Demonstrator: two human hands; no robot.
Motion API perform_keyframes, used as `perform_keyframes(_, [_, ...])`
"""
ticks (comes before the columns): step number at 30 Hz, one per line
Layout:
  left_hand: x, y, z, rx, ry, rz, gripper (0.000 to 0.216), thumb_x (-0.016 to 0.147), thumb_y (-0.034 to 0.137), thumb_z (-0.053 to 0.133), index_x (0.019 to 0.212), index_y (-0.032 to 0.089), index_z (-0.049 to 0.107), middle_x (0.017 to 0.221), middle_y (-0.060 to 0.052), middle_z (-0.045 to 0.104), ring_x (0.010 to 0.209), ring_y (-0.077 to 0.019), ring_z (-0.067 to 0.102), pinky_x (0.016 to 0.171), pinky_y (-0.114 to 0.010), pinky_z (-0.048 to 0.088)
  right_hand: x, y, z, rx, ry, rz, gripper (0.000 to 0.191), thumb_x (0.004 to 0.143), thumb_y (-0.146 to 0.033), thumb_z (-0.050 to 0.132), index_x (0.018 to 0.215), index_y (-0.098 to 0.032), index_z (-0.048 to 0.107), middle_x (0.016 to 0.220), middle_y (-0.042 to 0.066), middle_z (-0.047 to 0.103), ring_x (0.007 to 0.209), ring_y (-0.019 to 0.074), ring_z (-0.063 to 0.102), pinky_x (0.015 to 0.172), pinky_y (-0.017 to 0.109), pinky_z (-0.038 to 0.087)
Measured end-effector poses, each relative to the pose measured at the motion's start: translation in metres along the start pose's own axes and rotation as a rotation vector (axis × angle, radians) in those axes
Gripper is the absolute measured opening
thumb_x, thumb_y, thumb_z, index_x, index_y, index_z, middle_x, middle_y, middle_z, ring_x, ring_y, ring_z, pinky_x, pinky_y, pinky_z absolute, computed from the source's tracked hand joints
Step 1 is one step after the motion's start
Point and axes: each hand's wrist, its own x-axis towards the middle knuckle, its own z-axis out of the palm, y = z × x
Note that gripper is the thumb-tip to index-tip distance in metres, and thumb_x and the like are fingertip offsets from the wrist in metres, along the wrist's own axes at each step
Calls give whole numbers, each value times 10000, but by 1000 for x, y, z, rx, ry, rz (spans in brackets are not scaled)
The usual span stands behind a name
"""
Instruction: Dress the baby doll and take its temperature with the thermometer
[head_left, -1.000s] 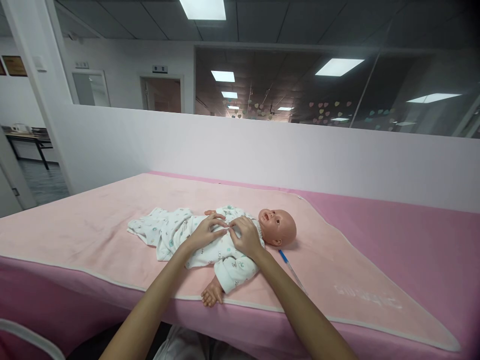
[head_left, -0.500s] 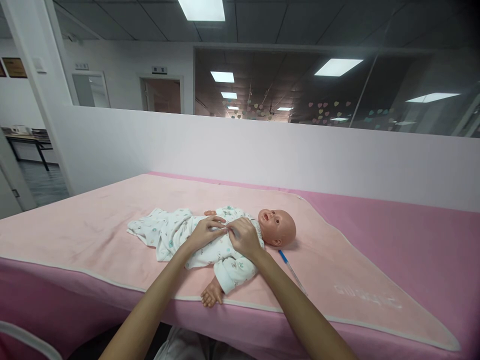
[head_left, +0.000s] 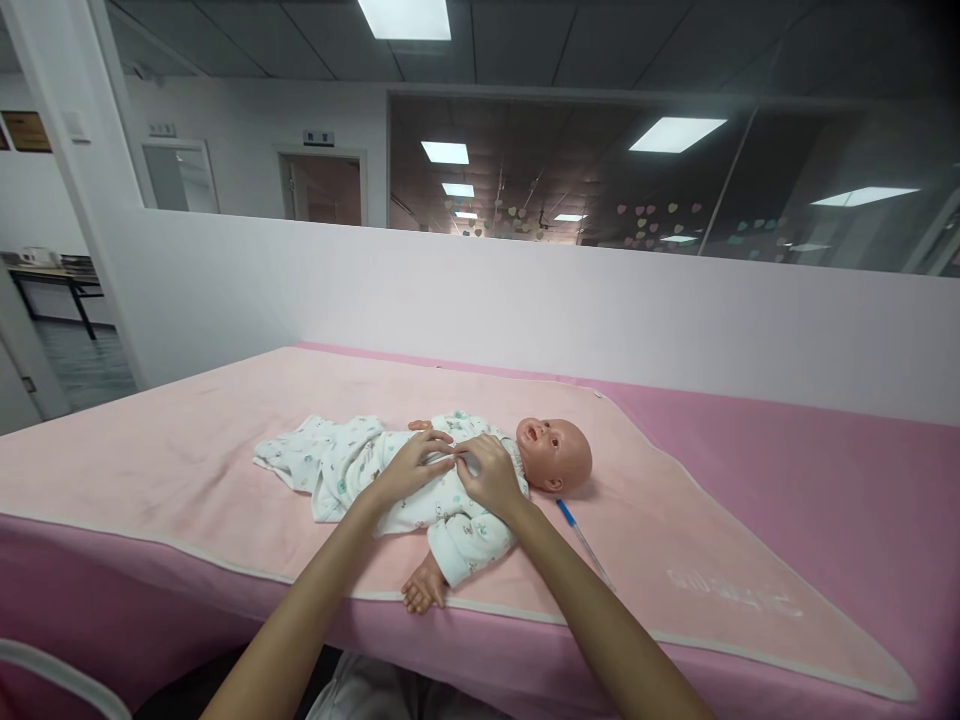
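A baby doll (head_left: 559, 455) lies on its back, head to the right, mouth open. It wears a white patterned baby outfit (head_left: 349, 475), whose flat legs spread to the left. My left hand (head_left: 411, 468) rests on the doll's front, thumb and fingers pinching the cloth at the middle of the chest. Right beside it, my right hand (head_left: 489, 472) is closed on the same spot of the outfit, fingertips nearly touching those of the left. The exact bit of cloth or fastener between the fingers is hidden. One doll hand (head_left: 425, 585) hangs by the near edge.
A pink blanket (head_left: 187, 430) with a white border covers the pink table (head_left: 810, 450). A blue-capped pen-like stick (head_left: 574, 522) lies near the doll's head. Behind stands a white partition (head_left: 480, 300) with glass above. At lower left is a curved white rail (head_left: 64, 678).
My hands stay at the doll's chest, with only a slight shift of the left fingers and wrist. The doll has not moved.
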Motion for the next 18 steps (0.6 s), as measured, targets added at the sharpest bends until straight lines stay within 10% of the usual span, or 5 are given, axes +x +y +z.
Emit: perform_keyframes(18, [0,6,3,161,26,102,196,797,264,487,908,219,642,1011,-55,589,964,-191,508,876,-336,380,0,0,1,-16,-13,13,132,733,-114,484,804,-193,563,787,28,610,775,172,519,737,309,373])
